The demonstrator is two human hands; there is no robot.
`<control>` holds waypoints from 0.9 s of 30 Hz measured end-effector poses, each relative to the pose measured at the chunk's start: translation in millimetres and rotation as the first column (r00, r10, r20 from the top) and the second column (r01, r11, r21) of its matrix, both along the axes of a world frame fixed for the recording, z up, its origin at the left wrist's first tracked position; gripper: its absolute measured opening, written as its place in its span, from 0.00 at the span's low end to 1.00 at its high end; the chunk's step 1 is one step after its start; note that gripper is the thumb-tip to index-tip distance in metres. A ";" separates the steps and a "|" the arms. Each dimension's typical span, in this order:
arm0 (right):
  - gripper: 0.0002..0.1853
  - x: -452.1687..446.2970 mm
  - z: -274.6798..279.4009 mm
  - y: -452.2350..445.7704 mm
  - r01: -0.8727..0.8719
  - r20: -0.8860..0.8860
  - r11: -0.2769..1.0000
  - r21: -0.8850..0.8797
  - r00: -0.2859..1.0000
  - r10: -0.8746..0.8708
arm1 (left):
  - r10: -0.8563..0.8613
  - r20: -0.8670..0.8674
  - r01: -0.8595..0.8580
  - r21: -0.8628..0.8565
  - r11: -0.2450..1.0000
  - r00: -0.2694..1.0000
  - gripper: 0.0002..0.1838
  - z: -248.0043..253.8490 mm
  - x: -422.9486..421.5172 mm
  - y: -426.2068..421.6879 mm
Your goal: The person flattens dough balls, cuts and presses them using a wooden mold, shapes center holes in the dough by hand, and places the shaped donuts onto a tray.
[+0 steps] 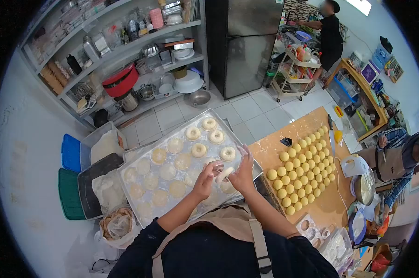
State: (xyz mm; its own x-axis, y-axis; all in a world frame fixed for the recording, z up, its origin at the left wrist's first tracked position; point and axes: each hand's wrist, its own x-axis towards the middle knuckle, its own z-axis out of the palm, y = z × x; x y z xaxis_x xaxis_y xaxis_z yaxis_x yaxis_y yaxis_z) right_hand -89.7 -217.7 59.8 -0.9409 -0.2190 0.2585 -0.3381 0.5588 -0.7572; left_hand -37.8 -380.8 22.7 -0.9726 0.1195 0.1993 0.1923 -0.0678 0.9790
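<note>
Over a floured metal tray (126, 185), my left hand (206, 180) and my right hand (243, 172) hold a pale dough ring (225, 174) between them. The fingers of both hands curve around the ring from either side. Several shaped dough rings (199, 150) lie on the tray's upper right part. Flat round dough pieces (176, 189) cover much of the rest. Some of the tray's surface near my hands is hidden behind them and my forearms.
Right of the tray, a wooden table (265, 139) bears rows of yellow dough balls (295, 162). A co-worker (390, 160) is at its right side, near a mixing bowl (368, 189). Another person (331, 34) stands at the back. Shelves (126, 51), a fridge (250, 55) and bins (87, 185) surround the area.
</note>
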 end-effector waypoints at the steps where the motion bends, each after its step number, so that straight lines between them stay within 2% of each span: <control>1: 0.50 1.0 1.3 1.2 -0.019 0.009 0.998 0.056 1.000 0.019 | -0.006 -0.040 0.008 0.060 0.998 0.999 0.41 2.4 0.0 1.2; 3: 0.51 4.3 3.6 4.0 -0.063 0.028 0.984 0.167 0.998 0.059 | 0.011 0.039 -0.015 0.101 0.995 0.999 0.42 13.7 1.7 6.0; 4: 0.51 4.4 1.3 4.7 -0.079 -0.027 0.990 0.114 0.996 0.083 | 0.018 0.078 -0.028 0.119 0.993 0.997 0.43 17.9 2.0 7.8; 6: 0.52 4.2 -4.5 5.3 -0.113 -0.138 0.994 0.002 0.984 0.112 | -0.036 0.072 0.041 -0.058 0.998 0.997 0.48 12.9 -0.2 3.0; 7: 0.52 2.5 -4.5 6.3 -0.062 -0.093 0.998 0.007 0.994 0.062 | -0.070 0.072 0.080 -0.149 0.986 0.995 0.51 11.4 -1.8 1.5; 9: 0.52 -1.5 -1.5 8.4 0.050 -0.003 0.999 0.019 0.999 -0.050 | -0.091 0.064 0.090 0.013 0.996 0.994 0.49 13.3 -2.9 4.8; 10: 0.52 -0.2 1.2 10.3 0.006 0.017 0.996 0.086 1.000 -0.008 | -0.101 0.060 0.095 0.095 0.991 0.993 0.49 15.1 -3.4 6.8; 12: 0.52 1.2 7.7 14.7 -0.091 0.065 0.971 0.220 0.995 0.079 | -0.104 0.130 0.090 0.112 0.990 0.986 0.50 12.2 -7.0 10.7; 15: 0.49 2.8 4.9 14.3 -0.173 -0.156 0.983 -0.053 0.974 0.163 | -0.127 0.184 0.110 0.098 0.989 0.975 0.49 11.1 -8.0 16.9; 16: 0.46 0.2 4.7 16.5 -0.177 0.066 0.961 -0.214 0.979 0.195 | -0.139 0.192 0.124 0.085 0.989 0.972 0.48 11.7 -8.5 19.0; 18: 0.41 -7.0 4.2 21.3 -0.061 0.457 0.860 -0.506 0.827 0.328 | -0.167 0.209 0.132 0.171 0.976 0.964 0.46 3.5 -10.0 19.4; 19: 0.38 -10.4 -6.9 24.6 -0.087 0.474 0.840 -0.536 0.792 0.385 | -0.180 0.218 0.134 0.212 0.968 0.959 0.45 -2.2 -10.7 18.9; 21: 0.31 -19.3 -27.5 28.7 -0.140 0.498 0.793 -0.593 0.710 0.498 | -0.043 0.405 -0.096 0.317 0.944 0.913 0.40 -11.9 -11.8 25.0; 22: 0.25 -18.0 -29.4 28.7 -0.096 0.528 0.738 -0.668 0.638 0.561 | 0.016 0.499 -0.218 0.350 0.911 0.866 0.37 -16.1 -12.3 29.1; 25: 0.24 -15.0 -42.8 25.8 0.043 0.520 0.610 -0.791 0.573 0.634 | 0.019 0.605 -0.369 0.461 0.807 0.796 0.32 -23.6 -15.7 38.0; 27: 0.22 -10.9 -53.8 19.8 0.135 0.523 0.547 -0.826 0.544 0.656 | 0.042 0.661 -0.426 0.433 0.794 0.749 0.31 -27.9 -16.6 43.9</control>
State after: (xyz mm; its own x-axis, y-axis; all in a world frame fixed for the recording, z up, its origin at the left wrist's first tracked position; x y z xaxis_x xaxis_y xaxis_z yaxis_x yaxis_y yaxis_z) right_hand -100.6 -197.9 6.0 -0.7554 -0.6027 -0.2571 0.5186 -0.3100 -0.7969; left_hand -54.4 -336.9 -5.2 -0.8807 -0.0665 -0.4689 -0.3233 -0.6391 0.6979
